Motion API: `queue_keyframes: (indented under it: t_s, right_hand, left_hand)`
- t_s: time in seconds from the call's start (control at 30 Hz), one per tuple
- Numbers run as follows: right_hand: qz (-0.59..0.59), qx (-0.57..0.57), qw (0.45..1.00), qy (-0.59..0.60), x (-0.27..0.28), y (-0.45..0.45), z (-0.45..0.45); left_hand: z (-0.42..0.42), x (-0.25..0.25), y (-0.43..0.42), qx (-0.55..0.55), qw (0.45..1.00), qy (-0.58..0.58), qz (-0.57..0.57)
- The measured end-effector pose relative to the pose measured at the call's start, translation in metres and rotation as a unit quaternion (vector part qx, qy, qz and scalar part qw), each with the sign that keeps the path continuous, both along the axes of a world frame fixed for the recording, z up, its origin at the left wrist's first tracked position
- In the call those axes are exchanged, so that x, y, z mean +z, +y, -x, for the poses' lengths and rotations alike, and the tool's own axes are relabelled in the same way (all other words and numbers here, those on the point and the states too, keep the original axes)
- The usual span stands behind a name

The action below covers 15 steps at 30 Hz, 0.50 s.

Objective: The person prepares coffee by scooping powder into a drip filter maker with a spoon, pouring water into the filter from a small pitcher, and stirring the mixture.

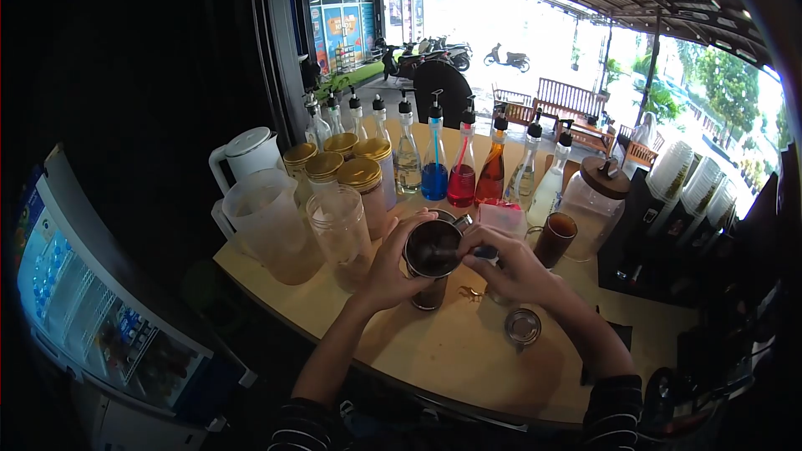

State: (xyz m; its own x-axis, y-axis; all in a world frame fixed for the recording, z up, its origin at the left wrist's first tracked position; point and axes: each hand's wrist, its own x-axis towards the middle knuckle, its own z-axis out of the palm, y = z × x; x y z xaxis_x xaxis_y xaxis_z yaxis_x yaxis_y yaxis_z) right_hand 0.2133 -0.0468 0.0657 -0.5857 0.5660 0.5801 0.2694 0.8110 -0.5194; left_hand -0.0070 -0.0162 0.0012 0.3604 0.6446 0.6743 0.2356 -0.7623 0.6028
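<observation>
My left hand [398,266] is wrapped round a metal cup [433,232] with a dark inside, held tilted so its mouth faces me. At the cup's right rim, my right hand [510,263] is closed in a pinch on a thin utensil [448,254] that reaches into the cup; its kind is hard to make out. Directly below the cup stands a glass [428,297] with dark contents, partly hidden. A small glass [523,327] sits on the table below my right wrist. Behind that hand is a brown mug [555,240].
Pump bottles of syrup, among them a blue one [434,177] and a red one [461,184], line the back. Gold-lidded jars [361,177], a plastic pitcher [266,213] and a clear jar [341,230] stand left. A lidded jar [591,213] and cup stacks [670,171] are right.
</observation>
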Motion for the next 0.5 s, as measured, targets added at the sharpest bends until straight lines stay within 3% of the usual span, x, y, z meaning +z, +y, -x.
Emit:
queue_keyframes:
  t_s: [0.07, 0.23, 0.37, 0.43, 0.5]
  right_hand:
    - [0.019, 0.016, 1.0, -0.016, -0.0024, 0.0012, -0.0002]
    - [0.091, -0.012, 0.993, 0.069, -0.0031, 0.001, 0.004]
    - [0.094, -0.019, 0.995, 0.035, -0.0067, 0.0053, 0.0022]
    - [0.146, -0.025, 0.982, 0.117, -0.0088, 0.0078, 0.0041]
    - [0.122, -0.026, 0.989, 0.075, -0.0063, 0.0065, 0.0065]
  left_hand:
    - [0.0016, -0.0019, 0.0013, 0.002, 1.0, -0.002, 0.003]
    - [-0.0009, -0.0051, 0.001, 0.001, 1.0, -0.017, 0.019]
    - [-0.0019, -0.0084, 0.0031, 0.002, 0.998, -0.061, 0.007]
    - [-0.0032, -0.0097, 0.0026, -0.004, 0.997, -0.08, 0.004]
    - [-0.0071, -0.0065, 0.0, 0.01, 0.995, -0.097, -0.004]
